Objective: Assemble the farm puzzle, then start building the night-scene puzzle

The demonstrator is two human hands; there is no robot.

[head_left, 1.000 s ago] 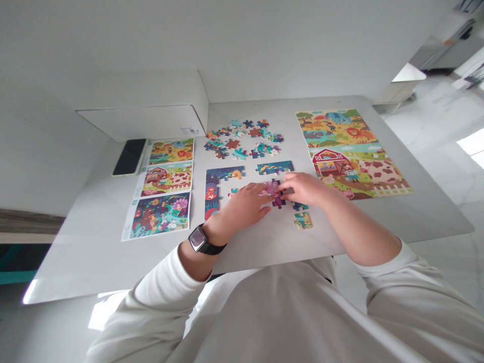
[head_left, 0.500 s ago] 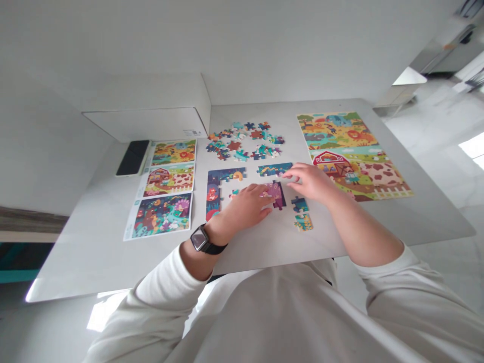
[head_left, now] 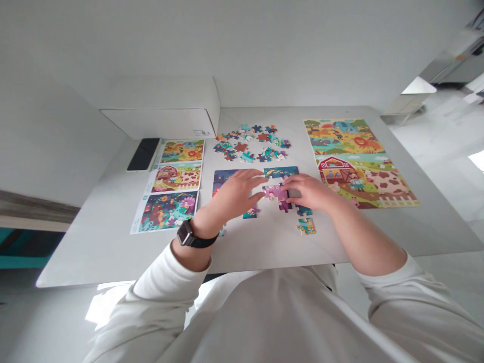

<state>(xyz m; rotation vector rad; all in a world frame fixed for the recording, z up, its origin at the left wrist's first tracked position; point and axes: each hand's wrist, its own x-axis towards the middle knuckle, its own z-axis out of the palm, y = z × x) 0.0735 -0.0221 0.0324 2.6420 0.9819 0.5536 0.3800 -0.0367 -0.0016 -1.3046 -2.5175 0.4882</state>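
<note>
My left hand (head_left: 238,194) is over the left part of a partly built jigsaw puzzle, fingers apart with nothing in them. Under it, the dark blue section (head_left: 223,177) is largely hidden. My right hand (head_left: 308,190) has its thumb and fingers at the right edge of a joined purple puzzle section (head_left: 275,192), holding it flat on the table. Just above lies a blue strip of puzzle pieces (head_left: 280,172). Below the right hand are a dark blue piece (head_left: 304,209) and a teal piece with yellow leaves (head_left: 306,226).
Loose puzzle pieces (head_left: 242,147) lie in a heap behind the work. Two finished puzzle pictures (head_left: 363,164) are on the right. At left are a reference sheet (head_left: 170,201), a phone (head_left: 143,154) and a white box (head_left: 159,121) by the wall.
My left hand has lifted off the purple section and moved left with its fingers spread. My right hand has come down onto the purple section's right edge. The view has shifted slightly.
</note>
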